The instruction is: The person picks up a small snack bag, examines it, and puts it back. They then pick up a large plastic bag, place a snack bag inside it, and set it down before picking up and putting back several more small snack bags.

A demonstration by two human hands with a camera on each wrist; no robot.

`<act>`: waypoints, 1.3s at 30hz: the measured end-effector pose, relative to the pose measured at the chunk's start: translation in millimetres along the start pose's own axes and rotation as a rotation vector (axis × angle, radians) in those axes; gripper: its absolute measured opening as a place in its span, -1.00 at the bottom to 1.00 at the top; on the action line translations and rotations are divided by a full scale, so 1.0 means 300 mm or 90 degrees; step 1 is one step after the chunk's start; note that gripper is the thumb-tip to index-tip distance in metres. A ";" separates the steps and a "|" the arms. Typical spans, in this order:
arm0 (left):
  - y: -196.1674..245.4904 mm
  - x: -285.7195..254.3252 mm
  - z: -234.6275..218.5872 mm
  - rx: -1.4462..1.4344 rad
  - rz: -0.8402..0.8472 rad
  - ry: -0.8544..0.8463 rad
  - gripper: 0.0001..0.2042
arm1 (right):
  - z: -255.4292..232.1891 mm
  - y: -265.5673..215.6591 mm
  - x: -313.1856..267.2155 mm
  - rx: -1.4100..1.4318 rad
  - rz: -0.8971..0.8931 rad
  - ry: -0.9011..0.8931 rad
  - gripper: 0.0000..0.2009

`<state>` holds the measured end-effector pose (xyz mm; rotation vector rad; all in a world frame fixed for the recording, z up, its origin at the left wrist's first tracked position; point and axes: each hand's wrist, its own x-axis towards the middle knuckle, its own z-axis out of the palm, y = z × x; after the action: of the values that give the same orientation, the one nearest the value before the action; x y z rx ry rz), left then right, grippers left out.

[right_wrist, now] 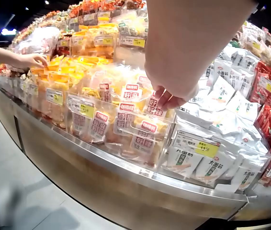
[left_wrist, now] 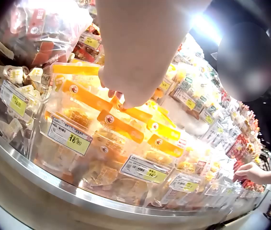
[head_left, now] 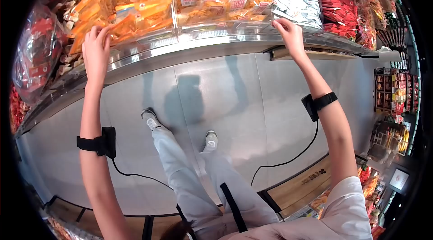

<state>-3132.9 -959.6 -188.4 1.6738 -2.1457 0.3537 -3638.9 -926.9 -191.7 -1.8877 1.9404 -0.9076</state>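
My left hand (head_left: 96, 44) reaches over the orange-topped snack packets (left_wrist: 121, 125), its fingers loosely bent and pointing down at their upper edges. In the right wrist view, this same hand lies low over the orange row. Further right, my right hand (head_left: 291, 37) reaches to the clear snack packets with red-and-white labels (right_wrist: 128, 112), beside the white packets (right_wrist: 212, 163). Its thumb and fingertips come close together at the top of the rightmost clear packet; whether they pinch it I cannot tell. My wrist hides part of the fingers in each wrist view.
A metal-edged display counter (head_left: 158, 44) curves in front of me, with price tags (right_wrist: 200, 146) along its bins. Red packets (head_left: 340, 14) fill the right side; a large clear bag (head_left: 38, 53) stands left. Behind me are wood-fronted shelves (head_left: 297, 179).
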 end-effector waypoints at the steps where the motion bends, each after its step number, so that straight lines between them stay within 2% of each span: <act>1: 0.001 0.007 -0.004 0.003 0.003 0.000 -0.79 | 0.003 0.001 -0.005 0.011 0.003 -0.007 -0.78; 3: -0.001 0.029 -0.011 0.016 -0.003 -0.037 -0.81 | 0.024 -0.034 -0.018 -0.006 0.004 -0.032 -0.80; 5: -0.002 0.048 -0.013 -0.013 0.005 -0.020 -0.85 | 0.072 -0.092 -0.032 -0.007 -0.033 -0.047 -0.82; 7: -0.008 0.061 -0.019 -0.044 -0.006 -0.067 -0.88 | 0.154 -0.167 -0.032 0.011 -0.105 -0.041 -0.84; 8: 0.001 0.068 -0.029 -0.074 -0.003 -0.056 -0.91 | 0.193 -0.217 -0.027 -0.015 -0.134 -0.040 -0.83; 12: -0.009 0.084 -0.049 -0.085 0.022 -0.091 -0.87 | 0.331 -0.393 0.058 -0.075 -0.222 -0.036 -0.76; 13: -0.015 0.097 -0.051 -0.085 0.024 -0.091 -0.87 | 0.362 -0.415 0.083 -0.120 -0.233 -0.034 -0.77; 15: -0.030 0.094 -0.053 -0.108 0.046 -0.108 -0.87 | 0.416 -0.424 0.135 -0.258 -0.231 -0.106 -0.82; 17: -0.037 0.107 -0.062 -0.145 0.036 -0.122 -0.87 | 0.453 -0.382 0.195 -0.263 -0.285 -0.107 -0.89; 18: -0.043 0.107 -0.062 -0.156 0.030 -0.127 -0.88 | 0.431 -0.418 0.212 -0.282 -0.244 -0.107 -0.89; 19: -0.050 0.103 -0.061 -0.168 0.022 -0.134 -0.89 | 0.426 -0.427 0.236 -0.256 -0.249 -0.040 -0.86; 21: -0.060 0.097 -0.053 -0.185 0.019 -0.140 -0.91 | 0.385 -0.465 0.257 -0.210 -0.169 0.001 -0.83; 28: -0.073 0.093 -0.031 -0.302 0.025 -0.090 -0.91 | 0.355 -0.492 0.284 -0.226 -0.086 -0.084 -0.82; 31: -0.061 0.090 -0.041 -0.321 0.010 -0.094 -0.91 | 0.357 -0.490 0.243 -0.163 -0.075 -0.056 -0.84; 32: -0.054 0.088 -0.049 -0.322 -0.016 -0.115 -0.90 | 0.347 -0.484 0.216 -0.166 -0.178 -0.036 -0.92; 33: -0.053 0.086 -0.054 -0.323 -0.042 -0.135 -0.90 | 0.328 -0.493 0.184 -0.167 -0.179 -0.034 -0.92; 35: -0.062 0.079 -0.051 -0.312 -0.034 -0.131 -0.89 | 0.285 -0.526 0.114 -0.063 -0.250 -0.001 -0.89; 38: -0.070 0.067 -0.051 -0.306 -0.026 -0.148 -0.80 | 0.232 -0.528 0.019 -0.029 -0.257 0.042 -0.81; 39: -0.068 0.067 -0.055 -0.310 -0.026 -0.147 -0.80 | 0.213 -0.522 -0.011 -0.041 -0.224 0.041 -0.80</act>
<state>-3114.7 -975.2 -165.4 1.5222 -2.1235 -0.3667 -3476.2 -930.2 -145.7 -2.3113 1.7192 -1.0216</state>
